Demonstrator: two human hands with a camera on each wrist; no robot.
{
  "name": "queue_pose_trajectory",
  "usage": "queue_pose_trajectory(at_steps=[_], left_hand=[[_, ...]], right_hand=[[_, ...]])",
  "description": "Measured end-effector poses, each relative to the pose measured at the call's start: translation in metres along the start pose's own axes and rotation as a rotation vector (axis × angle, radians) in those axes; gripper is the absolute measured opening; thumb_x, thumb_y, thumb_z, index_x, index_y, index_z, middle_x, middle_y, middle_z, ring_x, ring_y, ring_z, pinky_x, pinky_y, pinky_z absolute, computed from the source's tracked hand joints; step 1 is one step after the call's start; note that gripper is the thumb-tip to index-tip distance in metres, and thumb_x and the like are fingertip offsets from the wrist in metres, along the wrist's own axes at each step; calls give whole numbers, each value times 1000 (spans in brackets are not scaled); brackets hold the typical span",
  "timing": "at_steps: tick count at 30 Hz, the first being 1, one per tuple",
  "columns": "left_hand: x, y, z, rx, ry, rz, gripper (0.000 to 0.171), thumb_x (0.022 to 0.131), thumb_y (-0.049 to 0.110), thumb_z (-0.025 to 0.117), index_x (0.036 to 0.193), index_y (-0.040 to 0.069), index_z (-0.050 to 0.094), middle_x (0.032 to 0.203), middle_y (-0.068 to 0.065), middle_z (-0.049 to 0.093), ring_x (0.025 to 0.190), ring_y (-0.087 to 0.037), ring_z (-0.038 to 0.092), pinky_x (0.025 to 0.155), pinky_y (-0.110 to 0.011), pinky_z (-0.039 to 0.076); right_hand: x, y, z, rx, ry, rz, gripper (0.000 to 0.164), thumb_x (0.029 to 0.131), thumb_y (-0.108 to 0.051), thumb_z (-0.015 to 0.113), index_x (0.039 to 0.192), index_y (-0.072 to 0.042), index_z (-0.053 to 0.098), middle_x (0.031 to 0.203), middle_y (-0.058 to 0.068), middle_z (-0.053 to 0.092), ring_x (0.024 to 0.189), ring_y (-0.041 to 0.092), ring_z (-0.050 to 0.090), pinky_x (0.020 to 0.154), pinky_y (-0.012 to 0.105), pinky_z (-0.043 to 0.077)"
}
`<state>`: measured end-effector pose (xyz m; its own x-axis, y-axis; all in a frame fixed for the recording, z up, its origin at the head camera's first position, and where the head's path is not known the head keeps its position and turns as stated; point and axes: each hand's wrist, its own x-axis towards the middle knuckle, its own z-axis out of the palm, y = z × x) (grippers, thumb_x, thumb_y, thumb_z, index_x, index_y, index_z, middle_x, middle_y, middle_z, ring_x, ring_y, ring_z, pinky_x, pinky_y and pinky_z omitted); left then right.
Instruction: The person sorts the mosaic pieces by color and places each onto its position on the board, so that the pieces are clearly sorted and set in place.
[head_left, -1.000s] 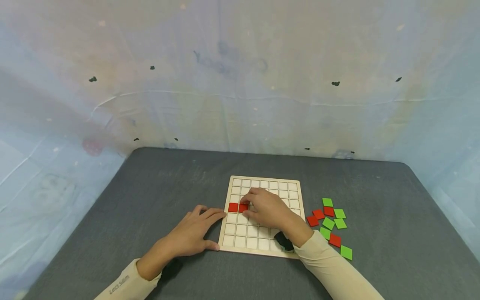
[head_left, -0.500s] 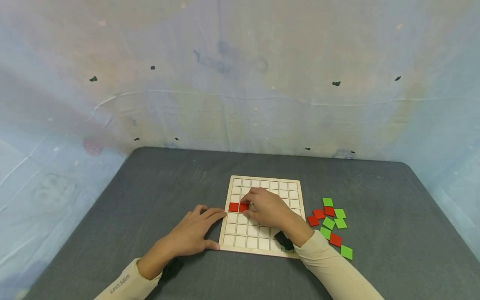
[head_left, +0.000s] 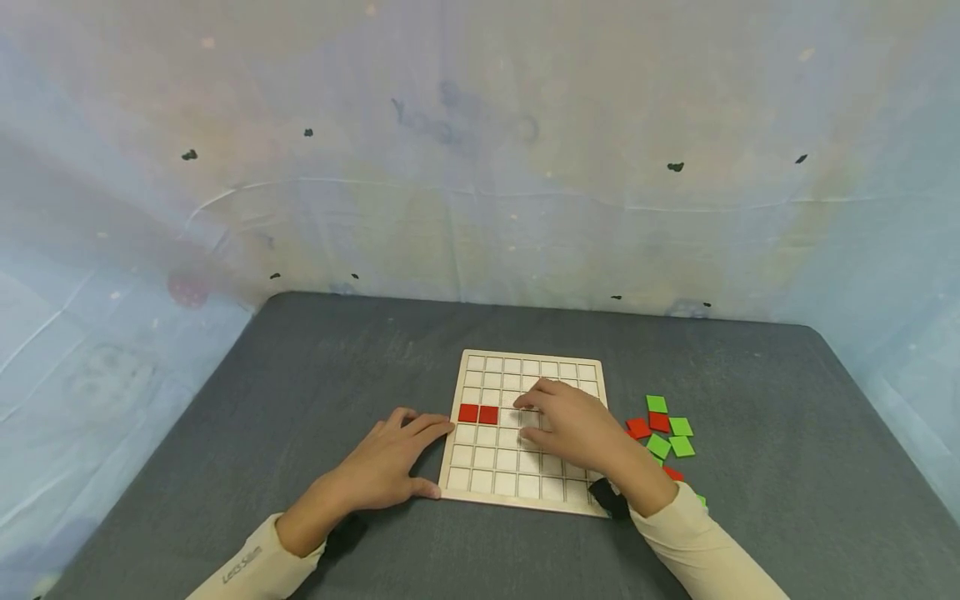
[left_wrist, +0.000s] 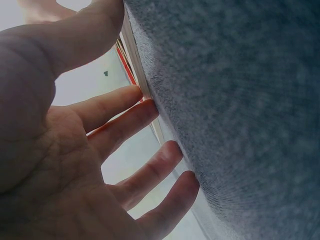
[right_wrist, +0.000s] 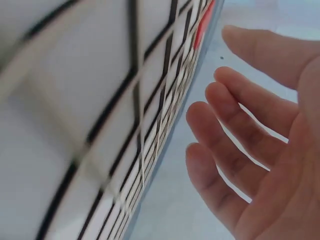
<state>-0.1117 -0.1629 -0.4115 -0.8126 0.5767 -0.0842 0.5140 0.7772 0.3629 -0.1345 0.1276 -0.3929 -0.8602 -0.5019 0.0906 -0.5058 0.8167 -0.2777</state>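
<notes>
A pale wooden grid board lies on the dark table. Two red square tiles, the left one and its neighbour, sit side by side in one row at the board's left. My left hand rests at the left edge with fingers spread; in the left wrist view its fingertips meet the board's side and the grey tabletop. Over the middle of the grid is my right hand, thumb and fingers apart. The right wrist view shows the right hand holding nothing, fingers slightly bent beside the grid.
Right of the board lie loose green tiles, such as a green tile, and red ones, such as a red tile. My right forearm hides some of them. The dark tabletop ends at a patterned cloth backdrop.
My right hand has let go of the second red tile, which stays in the grid, and has moved right across the board. My left hand keeps its place.
</notes>
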Motion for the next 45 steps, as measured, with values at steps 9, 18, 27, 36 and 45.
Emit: queue_pose_trajectory(at_steps=[9,18,27,36,45], left_hand=[[0,0,0,-8,-1,6,82,79,43,81,150,22,45,152,3,45,131,-30,41,99,-58,39],[0,2,-1,-7,-1,28,80,79,44,80,148,20,47,151,2,45,131,-31,43,98,-60,40],[4,3,1,-14,-13,16,81,79,45,80,149,22,46,152,4,44,133,-30,41,101,-58,39],[5,1,4,-20,-10,25,80,80,44,81,148,20,47,150,2,46,131,-31,42,100,-60,39],[4,2,4,-27,-7,11,80,79,43,81,148,20,47,151,2,46,132,-31,42,102,-59,38]], right_hand=[[-56,40,-22,28,54,76,33,88,-30,76,120,-20,70,115,-5,65,91,11,64,68,28,49],[-114,72,-33,-12,82,193,34,83,-35,80,115,-28,71,113,-8,64,90,9,64,66,31,50],[-146,93,-31,-58,-19,235,38,77,-51,81,110,-37,69,104,-18,61,87,1,60,68,30,51],[-149,109,-29,-17,-101,221,51,70,-70,75,110,-40,66,110,-18,60,91,-1,57,75,33,52],[-150,118,-34,1,-108,211,46,72,-58,80,110,-36,67,105,-21,59,88,-4,55,71,27,51]])
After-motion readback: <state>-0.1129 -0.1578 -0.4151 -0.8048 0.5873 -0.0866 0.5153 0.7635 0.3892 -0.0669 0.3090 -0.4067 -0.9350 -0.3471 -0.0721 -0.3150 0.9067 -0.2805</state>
